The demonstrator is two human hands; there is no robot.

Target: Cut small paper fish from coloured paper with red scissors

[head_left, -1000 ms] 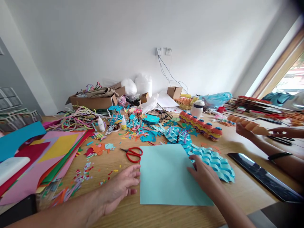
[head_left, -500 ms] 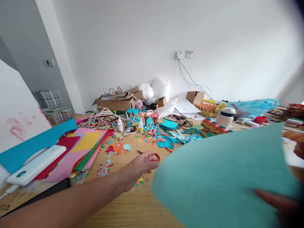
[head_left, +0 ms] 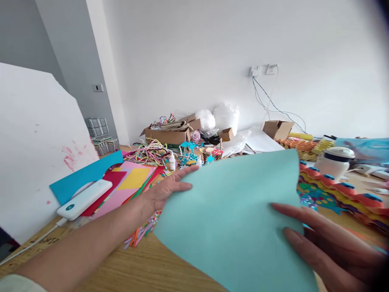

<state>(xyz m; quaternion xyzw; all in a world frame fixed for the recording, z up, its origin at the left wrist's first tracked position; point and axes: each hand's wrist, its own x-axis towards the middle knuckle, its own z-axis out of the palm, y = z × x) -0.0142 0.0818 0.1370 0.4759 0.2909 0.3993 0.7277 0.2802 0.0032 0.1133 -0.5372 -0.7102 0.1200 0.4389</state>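
Note:
A large sheet of light teal paper [head_left: 237, 211] is held up in front of me, slightly curved, above the wooden table [head_left: 142, 267]. My left hand [head_left: 167, 190] grips its left edge, with thumb and forefinger at the margin; the other fingers are partly hidden. At the right side, my right hand [head_left: 331, 243] pinches the sheet, two fingers lying on its near face. Thin coloured paper strips [head_left: 142, 233] lie under my left wrist. The sheet covers the middle of the table.
Stacked coloured paper [head_left: 136, 178] and a white power bank [head_left: 85, 198] with a cable lie left. Behind are a glue bottle [head_left: 172, 162], pipe cleaners [head_left: 152, 152] and a cardboard box [head_left: 167, 136]. Painted egg cartons [head_left: 343, 188] and a white jug [head_left: 334, 160] stand right.
My view has turned left. The teal sheet has come leftward to the middle, and my left hand has gone from beside red-handled scissors to the sheet's edge. The scissors no longer show.

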